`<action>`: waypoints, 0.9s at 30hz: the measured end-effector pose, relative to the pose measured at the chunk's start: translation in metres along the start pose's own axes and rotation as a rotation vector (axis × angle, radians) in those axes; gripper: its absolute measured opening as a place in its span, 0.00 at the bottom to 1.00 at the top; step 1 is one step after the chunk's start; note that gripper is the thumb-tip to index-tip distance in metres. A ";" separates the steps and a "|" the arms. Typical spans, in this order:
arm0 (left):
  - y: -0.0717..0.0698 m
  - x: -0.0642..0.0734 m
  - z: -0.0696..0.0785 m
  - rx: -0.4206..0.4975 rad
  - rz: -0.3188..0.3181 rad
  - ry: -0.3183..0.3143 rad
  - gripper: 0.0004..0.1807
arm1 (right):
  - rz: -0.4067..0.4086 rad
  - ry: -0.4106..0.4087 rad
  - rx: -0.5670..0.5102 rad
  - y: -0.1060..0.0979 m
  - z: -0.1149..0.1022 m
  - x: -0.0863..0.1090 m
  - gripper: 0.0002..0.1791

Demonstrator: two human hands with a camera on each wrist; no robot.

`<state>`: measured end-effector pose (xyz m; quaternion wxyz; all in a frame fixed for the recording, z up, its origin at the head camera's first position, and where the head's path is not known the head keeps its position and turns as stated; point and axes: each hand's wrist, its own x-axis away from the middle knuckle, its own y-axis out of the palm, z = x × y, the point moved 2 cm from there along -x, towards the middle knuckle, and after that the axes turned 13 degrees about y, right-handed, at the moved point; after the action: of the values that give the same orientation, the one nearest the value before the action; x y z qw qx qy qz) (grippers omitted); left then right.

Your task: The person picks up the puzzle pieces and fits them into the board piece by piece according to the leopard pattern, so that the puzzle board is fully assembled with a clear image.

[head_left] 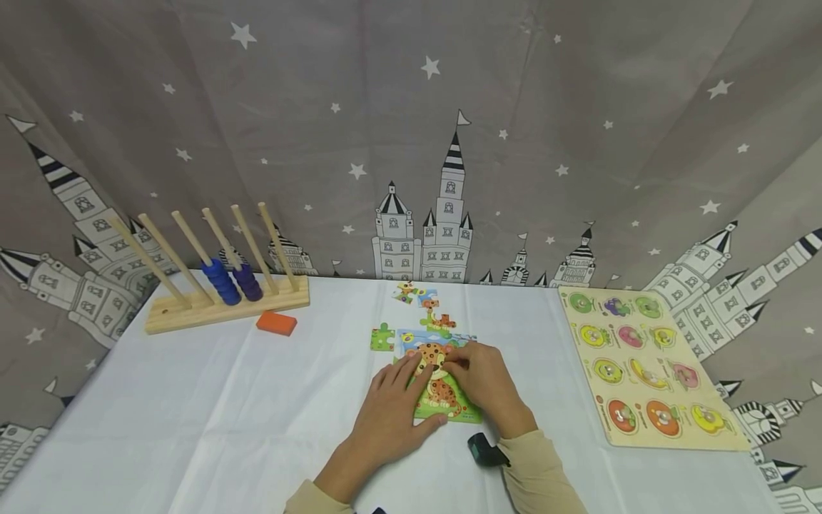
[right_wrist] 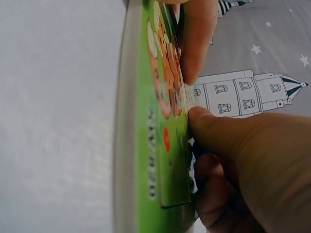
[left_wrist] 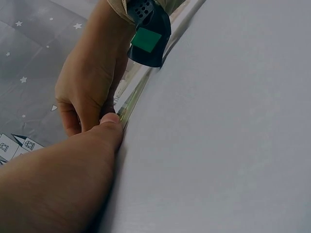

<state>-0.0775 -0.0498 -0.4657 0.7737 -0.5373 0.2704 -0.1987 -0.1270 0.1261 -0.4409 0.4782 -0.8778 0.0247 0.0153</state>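
Reference: clock face centred on the leopard puzzle (head_left: 441,394), 12 o'clock toward the curtain (head_left: 308,164). The puzzle lies flat on the white cloth (head_left: 212,421), directly ahead of the person, presumably so both hands reach it equally.

Left hand (head_left: 389,412): enters from 7 o'clock, fingers extended and slightly spread across the puzzle, grasping nothing. This placement likely steadies the picture.

Right hand (head_left: 486,380): enters from 4 o'clock, fingers bent, thumb and index tips together near the puzzle's centre, beside the left fingertips. The posture suits fine placement (whether a piece sits between the tips cannot be told).

Loose pieces: a green piece (head_left: 382,338) at 11 o'clock; a giraffe piece (head_left: 439,321) and others toward 12, apparently set within reach without covering the picture.

Surroundings: peg stand (head_left: 160,325) and orange block (head_left: 277,323) at 10 o'clock; fruit board (head_left: 696,439) at 3.
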 end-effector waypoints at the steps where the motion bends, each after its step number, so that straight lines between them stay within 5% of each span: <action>1: 0.000 0.000 0.000 0.003 -0.002 -0.001 0.45 | -0.002 0.002 0.000 0.000 0.000 0.000 0.05; 27: 0.001 -0.002 0.004 -0.012 -0.010 -0.037 0.45 | -0.101 0.048 -0.091 -0.007 0.008 -0.013 0.06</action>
<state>-0.0769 -0.0456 -0.4655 0.7745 -0.5468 0.2545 -0.1909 -0.1392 0.1370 -0.4387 0.4372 -0.8989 -0.0087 -0.0285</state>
